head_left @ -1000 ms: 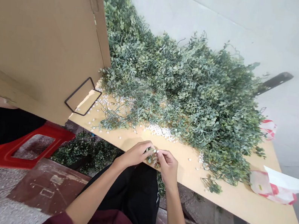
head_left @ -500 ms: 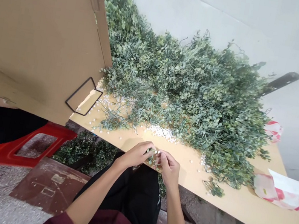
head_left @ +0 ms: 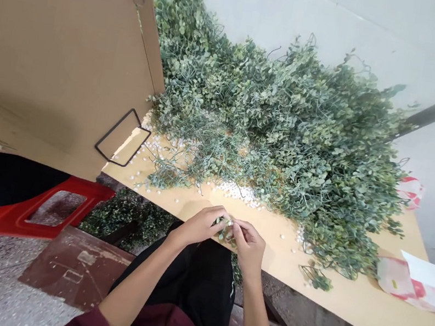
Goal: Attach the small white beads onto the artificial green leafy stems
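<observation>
My left hand (head_left: 202,226) and my right hand (head_left: 247,247) meet above the front edge of a pale wooden tabletop (head_left: 345,296). Between their fingertips they pinch a small sprig of artificial green leaves (head_left: 224,231), with tiny white beads showing on it. Just beyond my hands lies a scatter of white beads (head_left: 237,191). A large heap of artificial eucalyptus-like foliage (head_left: 282,124) covers the back of the table. A small loose sprig (head_left: 317,280) rests to my right.
A large cardboard sheet (head_left: 53,46) with a black wire frame (head_left: 122,137) blocks the left side. A red plastic stool (head_left: 46,209) stands below it. Red-and-white plastic bags (head_left: 414,285) lie at the table's right end. More foliage (head_left: 125,214) sits on the floor.
The whole view has shifted slightly, with the table and foliage moving right in the picture. My fingers still pinch the sprig, with only small movement.
</observation>
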The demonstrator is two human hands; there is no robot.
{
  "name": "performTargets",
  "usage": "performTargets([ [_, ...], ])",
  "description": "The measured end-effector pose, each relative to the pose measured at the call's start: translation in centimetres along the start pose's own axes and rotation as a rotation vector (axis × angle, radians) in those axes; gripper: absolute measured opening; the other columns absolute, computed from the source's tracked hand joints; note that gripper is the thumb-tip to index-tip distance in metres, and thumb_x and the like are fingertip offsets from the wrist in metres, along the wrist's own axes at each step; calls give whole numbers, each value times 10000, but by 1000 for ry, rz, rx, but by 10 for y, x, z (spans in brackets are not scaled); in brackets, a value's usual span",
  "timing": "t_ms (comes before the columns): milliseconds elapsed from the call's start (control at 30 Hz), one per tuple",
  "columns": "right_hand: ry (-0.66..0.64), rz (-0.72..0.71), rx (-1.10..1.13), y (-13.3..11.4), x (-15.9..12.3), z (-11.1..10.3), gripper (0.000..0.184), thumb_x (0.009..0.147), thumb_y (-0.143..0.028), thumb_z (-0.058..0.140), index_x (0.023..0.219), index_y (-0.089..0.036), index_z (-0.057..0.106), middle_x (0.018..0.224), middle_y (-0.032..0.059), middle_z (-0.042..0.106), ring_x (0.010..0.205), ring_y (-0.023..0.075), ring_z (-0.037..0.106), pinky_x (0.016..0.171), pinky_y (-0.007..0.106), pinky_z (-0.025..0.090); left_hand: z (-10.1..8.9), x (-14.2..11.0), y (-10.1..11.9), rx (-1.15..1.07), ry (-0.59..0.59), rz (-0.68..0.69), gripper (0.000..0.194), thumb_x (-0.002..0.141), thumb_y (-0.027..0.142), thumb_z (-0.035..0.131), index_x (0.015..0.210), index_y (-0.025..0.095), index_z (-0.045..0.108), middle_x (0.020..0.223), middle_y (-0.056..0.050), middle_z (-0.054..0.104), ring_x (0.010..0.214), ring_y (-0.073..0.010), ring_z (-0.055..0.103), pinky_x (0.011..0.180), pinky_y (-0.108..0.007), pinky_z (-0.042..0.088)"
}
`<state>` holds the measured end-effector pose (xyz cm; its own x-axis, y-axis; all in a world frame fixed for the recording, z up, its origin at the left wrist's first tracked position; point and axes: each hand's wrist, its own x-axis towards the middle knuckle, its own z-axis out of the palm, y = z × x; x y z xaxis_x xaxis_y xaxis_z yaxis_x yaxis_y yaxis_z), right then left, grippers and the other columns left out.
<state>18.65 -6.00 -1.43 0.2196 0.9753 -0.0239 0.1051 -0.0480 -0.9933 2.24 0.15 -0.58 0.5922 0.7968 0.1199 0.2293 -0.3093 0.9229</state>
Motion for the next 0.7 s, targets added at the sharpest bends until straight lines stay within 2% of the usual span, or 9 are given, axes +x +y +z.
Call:
performTargets([
  [300, 14, 6, -16, -1, 0, 0, 181, 850, -391, 642, 863, -210, 652, 627, 15, 622, 592, 186, 594, 591, 318, 522, 2, 1, 3, -18, 38, -12, 154, 887, 211, 516, 937, 187, 660, 902, -30, 639, 833, -159, 598, 819, -251, 466],
  [533, -8, -34, -19, -1, -2, 1, 136, 830, -339, 674, 905, -225, 674, 769, 32, 676, 685, 189, 628, 668, 316, 523, 1, 0, 3, -44, 61, -7, 145, 882, 204, 533, 938, 185, 665, 897, -27, 642, 832, -156, 598, 810, -243, 464],
  [700, -39, -27, -2, -2, 1, -1, 114, 870, -327, 631, 887, -217, 658, 694, 9, 635, 638, 163, 594, 627, 288, 493, -1, 0, 5, -66, 38, 1, 166, 895, 236, 528, 928, 181, 681, 884, -33, 642, 820, -156, 604, 801, -244, 466],
])
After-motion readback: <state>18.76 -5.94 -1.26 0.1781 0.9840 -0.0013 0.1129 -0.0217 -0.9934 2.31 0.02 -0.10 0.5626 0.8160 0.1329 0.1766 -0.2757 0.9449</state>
